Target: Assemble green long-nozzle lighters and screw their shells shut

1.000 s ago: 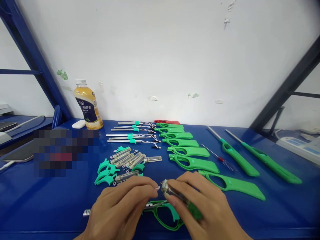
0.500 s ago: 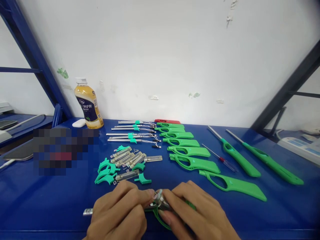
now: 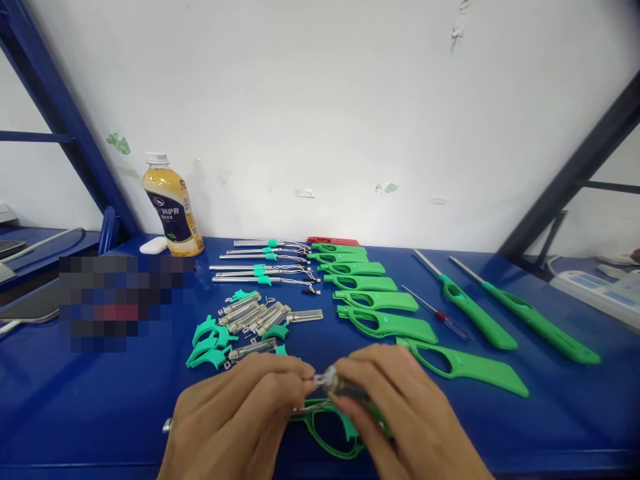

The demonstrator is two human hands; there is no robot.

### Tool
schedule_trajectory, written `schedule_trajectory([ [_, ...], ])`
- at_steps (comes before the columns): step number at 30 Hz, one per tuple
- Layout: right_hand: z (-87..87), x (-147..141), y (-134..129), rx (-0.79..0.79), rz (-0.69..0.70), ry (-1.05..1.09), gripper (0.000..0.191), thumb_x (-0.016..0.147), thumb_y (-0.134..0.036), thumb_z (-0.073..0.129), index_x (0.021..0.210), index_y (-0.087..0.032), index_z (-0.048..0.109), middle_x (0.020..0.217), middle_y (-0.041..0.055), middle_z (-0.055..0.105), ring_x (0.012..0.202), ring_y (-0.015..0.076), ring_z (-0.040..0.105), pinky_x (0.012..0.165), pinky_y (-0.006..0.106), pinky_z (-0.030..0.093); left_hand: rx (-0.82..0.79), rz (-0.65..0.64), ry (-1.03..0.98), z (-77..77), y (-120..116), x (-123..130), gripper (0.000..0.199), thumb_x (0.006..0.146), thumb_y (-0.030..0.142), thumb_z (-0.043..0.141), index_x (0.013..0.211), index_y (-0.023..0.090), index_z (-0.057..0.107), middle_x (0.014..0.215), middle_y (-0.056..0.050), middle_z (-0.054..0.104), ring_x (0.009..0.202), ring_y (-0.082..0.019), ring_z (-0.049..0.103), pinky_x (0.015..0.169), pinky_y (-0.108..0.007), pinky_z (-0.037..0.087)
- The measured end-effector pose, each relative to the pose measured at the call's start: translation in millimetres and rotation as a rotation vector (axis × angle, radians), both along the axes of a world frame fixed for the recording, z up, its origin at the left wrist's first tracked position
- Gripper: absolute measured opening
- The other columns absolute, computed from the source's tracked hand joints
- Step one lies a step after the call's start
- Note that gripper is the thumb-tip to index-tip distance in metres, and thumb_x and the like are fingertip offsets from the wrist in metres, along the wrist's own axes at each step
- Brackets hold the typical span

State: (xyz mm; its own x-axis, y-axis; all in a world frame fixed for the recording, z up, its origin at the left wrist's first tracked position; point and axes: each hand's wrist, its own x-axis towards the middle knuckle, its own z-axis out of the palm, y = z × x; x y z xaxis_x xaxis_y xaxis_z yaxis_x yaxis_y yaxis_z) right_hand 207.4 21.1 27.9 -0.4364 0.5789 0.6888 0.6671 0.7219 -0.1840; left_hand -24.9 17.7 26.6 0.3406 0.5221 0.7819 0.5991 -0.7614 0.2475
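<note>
My right hand point(image 3: 405, 407) is closed on a clear lighter fuel tank point(image 3: 350, 389), holding it at a slant with its valve end toward the left. At that end, the fingertips of my left hand point(image 3: 235, 410) pinch a small pale clip point(image 3: 320, 379). Under both hands lies a green lighter handle shell point(image 3: 320, 445) with a teal trigger point(image 3: 349, 427) in its loop. A metal lighter tube point(image 3: 167, 425) pokes out left of my left hand; its middle is hidden. More fuel tanks point(image 3: 273, 319) and loose teal triggers point(image 3: 205, 343) lie beyond my left hand.
Several metal tubes with wires point(image 3: 240, 269) lie behind the tanks. Green handle shells point(image 3: 385, 325) and a red one point(image 3: 333, 241) form a column. Rightward are a screwdriver point(image 3: 440, 315) and two long lighters point(image 3: 480, 317). A bottle point(image 3: 173, 210) stands at back left.
The tank in my right hand has turned so its valve end points left. My left fingertips have moved onto the clip there. More of the handle loop and trigger shows below.
</note>
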Motion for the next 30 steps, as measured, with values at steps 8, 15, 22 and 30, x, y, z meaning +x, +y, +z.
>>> schedule_trajectory([
  [8, 7.7, 49.8, 6.3, -0.530, -0.106, 0.019, 0.012, 0.114, -0.044, 0.059, 0.121, -0.035, 0.063, 0.111, -0.0017, 0.073, 0.095, 0.0189, 0.071, 0.086, 0.031, 0.056, -0.102, -0.031, 0.230, -8.2, 14.2, 6.0, 0.028, 0.111, 0.010, 0.047, 0.117, 0.028, 0.068, 0.103, 0.002, 0.079, 0.092, -0.019, 0.075, 0.084, -0.030, 0.064],
  [15, 5.7, 56.1, 14.4, -0.622, 0.050, -0.170, 0.020, 0.114, -0.023, 0.058, 0.116, -0.037, 0.073, 0.103, -0.0045, 0.074, 0.099, 0.0202, 0.068, 0.095, 0.036, 0.046, -0.166, -0.076, 0.271, -9.1, 10.0, 12.8, 0.026, 0.116, 0.021, 0.049, 0.130, 0.025, 0.070, 0.113, -0.002, 0.077, 0.101, -0.021, 0.074, 0.101, -0.036, 0.062],
  [22, 3.9, 53.7, 15.3, -0.531, 0.115, -0.156, 0.027, 0.110, -0.007, 0.053, 0.105, -0.029, 0.068, 0.096, -0.0051, 0.072, 0.088, 0.0180, 0.064, 0.086, 0.034, 0.041, -0.229, -0.118, 0.276, -16.8, 6.9, 11.1, 0.028, 0.116, 0.018, 0.048, 0.126, 0.025, 0.073, 0.112, -0.004, 0.074, 0.095, -0.020, 0.070, 0.095, -0.034, 0.063],
  [30, -3.8, 49.4, 11.5, -0.430, 0.075, -0.093, 0.028, 0.110, -0.008, 0.049, 0.117, -0.033, 0.061, 0.103, -0.0055, 0.073, 0.092, 0.0187, 0.066, 0.086, 0.035, 0.042, -0.080, -0.133, 0.319, -17.9, 6.4, 6.6, 0.034, 0.115, 0.010, 0.041, 0.125, 0.022, 0.072, 0.105, -0.004, 0.075, 0.084, -0.017, 0.069, 0.075, -0.027, 0.061],
])
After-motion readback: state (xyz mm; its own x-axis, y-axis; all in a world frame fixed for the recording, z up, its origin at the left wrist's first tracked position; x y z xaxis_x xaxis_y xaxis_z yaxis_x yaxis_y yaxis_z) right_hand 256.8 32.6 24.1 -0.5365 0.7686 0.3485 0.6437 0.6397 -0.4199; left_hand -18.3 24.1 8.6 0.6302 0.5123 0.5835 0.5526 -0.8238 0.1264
